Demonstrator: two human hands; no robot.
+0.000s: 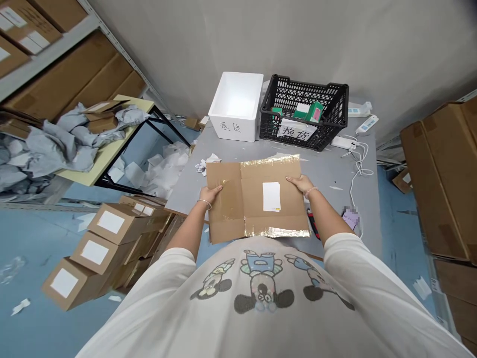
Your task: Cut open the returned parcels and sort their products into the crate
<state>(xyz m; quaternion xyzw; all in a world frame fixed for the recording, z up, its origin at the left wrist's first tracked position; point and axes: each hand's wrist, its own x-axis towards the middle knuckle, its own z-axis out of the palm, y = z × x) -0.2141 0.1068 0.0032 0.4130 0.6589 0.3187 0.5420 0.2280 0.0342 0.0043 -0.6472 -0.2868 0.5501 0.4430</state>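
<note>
- The grey worktop (320,174) runs back to the wall; its front edge passes beneath the flattened cardboard (255,201), whose near left corner juts past that edge.
- Beyond the cardboard's far edge, a strip of grey surface separates it from the white foam box (246,130) and the black crate (324,134), which stand side by side near the wall.
- On the right, a red-and-black tool (313,223) sits just beside the cardboard's near corner, next to the forearm; a white cord (359,171) trails farther out.
- The cardboard lies between the two hands, in front of the person's body. The left hand (210,195) grips its left edge, the right hand (301,185) its right edge, both thumbs over the upper face; the other fingers are mostly hidden.
- Whether the cardboard rests on the worktop or is slightly raised, I cannot tell.
- The cardboard is brown, creased and roughly rectangular, with shiny, wrinkled tape along its far and near edges and a white paper (271,197) on top.
- The foam box is smooth-walled; the crate is latticed plastic holding green packs (316,112).
</note>
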